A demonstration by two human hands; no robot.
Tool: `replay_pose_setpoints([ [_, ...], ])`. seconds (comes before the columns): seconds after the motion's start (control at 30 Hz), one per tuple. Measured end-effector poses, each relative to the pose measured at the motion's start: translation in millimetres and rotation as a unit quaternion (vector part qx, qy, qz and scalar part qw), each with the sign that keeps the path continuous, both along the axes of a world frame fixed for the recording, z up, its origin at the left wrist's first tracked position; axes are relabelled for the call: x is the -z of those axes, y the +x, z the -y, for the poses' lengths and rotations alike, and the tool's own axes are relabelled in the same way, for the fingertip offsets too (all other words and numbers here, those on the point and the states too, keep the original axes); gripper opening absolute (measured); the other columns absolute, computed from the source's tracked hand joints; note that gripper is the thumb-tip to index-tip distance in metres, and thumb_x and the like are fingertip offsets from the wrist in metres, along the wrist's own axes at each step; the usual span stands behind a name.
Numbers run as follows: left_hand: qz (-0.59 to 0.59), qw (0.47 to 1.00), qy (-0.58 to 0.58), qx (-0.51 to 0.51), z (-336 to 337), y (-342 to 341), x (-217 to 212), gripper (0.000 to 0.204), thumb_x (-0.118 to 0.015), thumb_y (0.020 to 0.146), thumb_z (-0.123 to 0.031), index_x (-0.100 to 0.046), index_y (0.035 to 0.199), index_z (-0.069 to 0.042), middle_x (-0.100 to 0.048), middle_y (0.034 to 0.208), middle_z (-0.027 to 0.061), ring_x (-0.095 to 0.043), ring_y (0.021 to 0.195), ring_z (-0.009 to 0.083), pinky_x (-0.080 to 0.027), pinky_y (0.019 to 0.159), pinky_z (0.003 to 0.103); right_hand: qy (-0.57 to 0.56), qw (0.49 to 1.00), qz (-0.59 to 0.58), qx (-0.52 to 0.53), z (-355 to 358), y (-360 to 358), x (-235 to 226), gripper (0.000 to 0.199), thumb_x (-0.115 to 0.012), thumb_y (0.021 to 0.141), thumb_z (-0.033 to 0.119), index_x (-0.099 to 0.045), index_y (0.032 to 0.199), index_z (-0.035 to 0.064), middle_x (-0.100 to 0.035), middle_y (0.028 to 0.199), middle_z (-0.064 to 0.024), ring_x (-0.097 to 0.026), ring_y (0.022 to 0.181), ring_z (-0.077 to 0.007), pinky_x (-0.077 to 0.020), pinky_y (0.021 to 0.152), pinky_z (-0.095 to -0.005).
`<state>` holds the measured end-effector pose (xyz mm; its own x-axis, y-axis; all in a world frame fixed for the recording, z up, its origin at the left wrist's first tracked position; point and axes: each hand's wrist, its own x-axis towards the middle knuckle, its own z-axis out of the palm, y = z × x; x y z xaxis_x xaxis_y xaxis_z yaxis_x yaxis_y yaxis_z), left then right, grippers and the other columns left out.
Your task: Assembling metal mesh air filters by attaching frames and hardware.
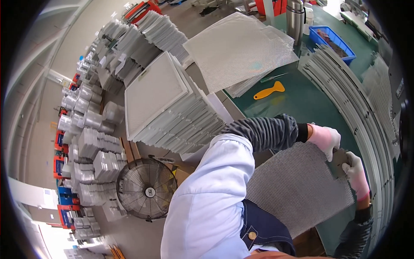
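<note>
My left hand (324,137), in a white and pink glove, has its fingers closed on a small dark grey flat piece (340,161). From the other side, my right hand (356,176), gloved alike, pinches the same piece. The piece lies over the far right part of a grey metal mesh sheet (297,185), which rests in front of me at the edge of the green table (317,101). My fingers partly hide the piece, so its exact kind cannot be made out.
A yellow scraper (269,90) and a thin screwdriver-like tool (274,77) lie beyond my left arm. Lighter mesh sheets (237,47) sit behind them. Long metal strips (345,95) line the right. Framed panels (159,95) and a fan (147,188) stand left. Farther back are a blue bin (350,55) and flask (295,21).
</note>
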<state>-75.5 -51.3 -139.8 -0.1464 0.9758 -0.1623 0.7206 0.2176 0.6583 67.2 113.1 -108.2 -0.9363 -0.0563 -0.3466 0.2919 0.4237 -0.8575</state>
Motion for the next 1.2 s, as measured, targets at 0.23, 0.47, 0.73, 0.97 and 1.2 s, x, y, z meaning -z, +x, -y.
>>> replay_pose_setpoints([
  [0.23,0.069,0.997,-0.022,-0.016,5.1,-6.3,-2.6,0.041,-0.077,0.072,-0.031,-0.072,0.104,-0.006,-0.071,0.093,0.0109,-0.068,0.089,0.0248,-0.053,0.079,0.035,0.047,0.998,0.010,-0.037,5.3,-0.5,-13.9,0.027,-0.048,0.081,-0.011,-0.054,0.107,-0.0042,-0.058,0.088,-0.0062,-0.055,0.084,-0.0123,-0.0458,0.080,-0.0259],
  [0.47,0.102,0.980,0.149,0.084,24.6,-27.5,-0.1,0.035,-0.067,0.072,-0.026,-0.071,0.094,0.001,-0.068,0.085,0.0191,-0.066,0.078,0.0286,-0.051,0.071,0.037,0.095,0.994,-0.019,-0.055,35.7,-5.6,-8.0,0.041,-0.069,0.067,0.003,-0.055,0.105,-0.0015,-0.062,0.088,-0.0144,-0.061,0.084,-0.0214,-0.0487,0.079,-0.0335],
  [0.73,0.098,0.995,0.000,0.011,6.2,-12.9,-25.1,0.028,-0.069,0.075,-0.010,-0.070,0.100,0.002,-0.071,0.083,0.0150,-0.066,0.071,0.0200,-0.053,0.072,0.030,0.307,0.945,0.006,-0.112,24.5,-2.0,-10.4,0.051,-0.081,0.063,0.019,-0.057,0.104,0.0007,-0.064,0.085,-0.0168,-0.065,0.082,-0.0315,-0.0511,0.072,-0.0405],
  [0.97,0.076,0.996,0.002,0.045,6.8,3.8,-37.4,0.027,-0.069,0.077,-0.006,-0.069,0.103,0.002,-0.071,0.084,0.0131,-0.065,0.074,0.0151,-0.052,0.073,0.028,0.133,0.965,0.199,-0.110,11.6,-11.8,-4.9,0.030,-0.079,0.070,0.016,-0.066,0.085,-0.0057,-0.065,0.071,-0.0072,-0.063,0.064,-0.0181,-0.0520,0.059,-0.0299],
  [1.2,0.101,0.994,-0.024,0.024,5.7,2.7,-44.5,0.027,-0.067,0.077,-0.006,-0.070,0.102,0.003,-0.071,0.082,0.0127,-0.066,0.072,0.0189,-0.052,0.073,0.028,0.078,0.975,0.165,-0.130,17.4,-6.7,-4.9,0.027,-0.078,0.069,0.016,-0.067,0.083,-0.0035,-0.064,0.070,-0.0042,-0.062,0.062,-0.0145,-0.0507,0.056,-0.0268],
])
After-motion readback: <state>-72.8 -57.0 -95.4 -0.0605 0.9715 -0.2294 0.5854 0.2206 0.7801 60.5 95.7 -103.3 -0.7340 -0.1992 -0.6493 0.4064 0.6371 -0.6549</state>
